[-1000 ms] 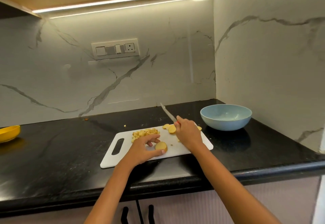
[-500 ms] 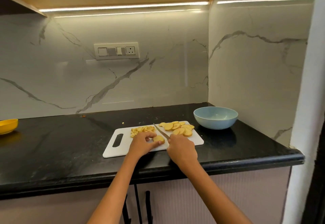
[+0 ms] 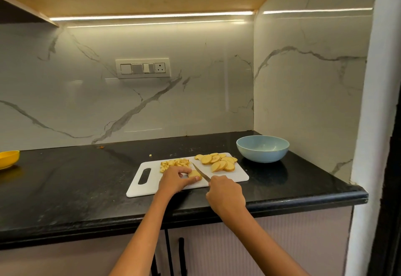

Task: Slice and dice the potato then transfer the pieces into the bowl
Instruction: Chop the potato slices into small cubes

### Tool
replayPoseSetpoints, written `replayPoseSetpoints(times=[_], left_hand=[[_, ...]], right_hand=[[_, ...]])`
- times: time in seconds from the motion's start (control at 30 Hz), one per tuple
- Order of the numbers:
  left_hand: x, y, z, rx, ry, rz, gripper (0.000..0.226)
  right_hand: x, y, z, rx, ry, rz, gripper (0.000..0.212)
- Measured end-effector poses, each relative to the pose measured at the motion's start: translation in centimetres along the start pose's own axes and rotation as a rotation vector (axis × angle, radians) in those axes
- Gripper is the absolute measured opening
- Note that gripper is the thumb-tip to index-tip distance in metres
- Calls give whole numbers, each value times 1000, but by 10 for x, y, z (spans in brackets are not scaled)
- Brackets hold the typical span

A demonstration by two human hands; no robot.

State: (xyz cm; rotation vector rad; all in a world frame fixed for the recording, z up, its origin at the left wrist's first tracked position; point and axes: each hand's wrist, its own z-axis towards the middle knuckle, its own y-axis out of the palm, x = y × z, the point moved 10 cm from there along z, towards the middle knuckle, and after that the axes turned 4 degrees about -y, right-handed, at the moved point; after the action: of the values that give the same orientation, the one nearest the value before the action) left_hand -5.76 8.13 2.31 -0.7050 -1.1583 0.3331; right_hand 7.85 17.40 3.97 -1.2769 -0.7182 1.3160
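A person stands at a black kitchen counter [image 3: 65, 189], both bare hands at work over a white cutting board [image 3: 227, 178] that lies near the counter's front edge. The left hand [image 3: 175, 178] pins a single potato slice [image 3: 193, 174] flat on the board, its fingers curled over the slice and the thumb stretched along the near side. The right hand [image 3: 225, 193] grips the handle of a knife [image 3: 200, 172], fingers wrapped closed around it; the blade points away and to the left, its edge resting against the right side of the pinned slice.

On the far right part of the board lies a pile of round potato slices [image 3: 219, 162], overlapping one another. On the far left part, just beyond the left hand's knuckles, sits a small heap of diced potato [image 3: 174, 164]. One stray bit [image 3: 150, 155] lies on the counter beyond the board.

A pale blue bowl [image 3: 262, 152] stands on the counter just past the board's right end, in the corner where two marble-patterned walls meet; no potato can be seen in it. At the far left edge of the counter, part of a yellow dish [image 3: 8, 158] shows. A switch panel [image 3: 142, 68] is mounted on the back wall.
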Motion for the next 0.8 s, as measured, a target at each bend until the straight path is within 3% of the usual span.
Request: replayPoseSetpoints(times=[0.37, 0.63, 0.8], left_hand=[[0, -2, 4, -9, 18, -22, 45], [-1, -1, 6, -12, 2, -11, 45], [-3, -2, 4, 16, -16, -3, 46]], right_hand=[[-6, 3, 6, -74, 33, -70, 29], [-2, 11, 28, -268, 66, -34, 35], [-7, 14, 16, -208, 25, -125, 33]])
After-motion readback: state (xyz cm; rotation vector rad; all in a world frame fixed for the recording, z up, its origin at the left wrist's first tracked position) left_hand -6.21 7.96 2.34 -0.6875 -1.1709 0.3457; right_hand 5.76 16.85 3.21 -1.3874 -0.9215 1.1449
